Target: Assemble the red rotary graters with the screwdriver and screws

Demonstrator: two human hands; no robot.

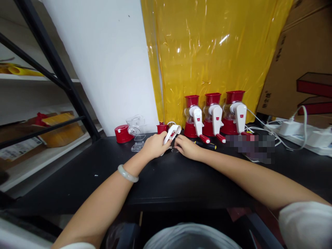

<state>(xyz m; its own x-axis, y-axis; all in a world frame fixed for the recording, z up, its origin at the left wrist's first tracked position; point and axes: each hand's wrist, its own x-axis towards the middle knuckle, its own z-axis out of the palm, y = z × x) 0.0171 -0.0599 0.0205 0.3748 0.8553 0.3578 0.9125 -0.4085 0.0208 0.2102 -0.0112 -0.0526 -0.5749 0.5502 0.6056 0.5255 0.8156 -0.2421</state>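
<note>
My left hand [155,144] grips a white plastic crank handle [171,134], tilted up off the black table with its hollow side partly showing. Close beside it, my right hand [188,147] rests low over the tabletop, fingers curled and pinched together. Whatever those fingertips hold, if anything, is too small to make out. Tiny loose pieces [171,149] lie between the two hands. Behind the handle stands a red plastic part [162,128], partly hidden. A screwdriver with a black and yellow handle [211,146] lies just beyond my right wrist.
Three red and white rotary graters [191,129] stand along the yellow sheet. A red base [123,134] and clear plastic parts [136,125] sit at the back left. White cables and a power strip [311,136] occupy the right. A lined bin [192,238] is below the front edge.
</note>
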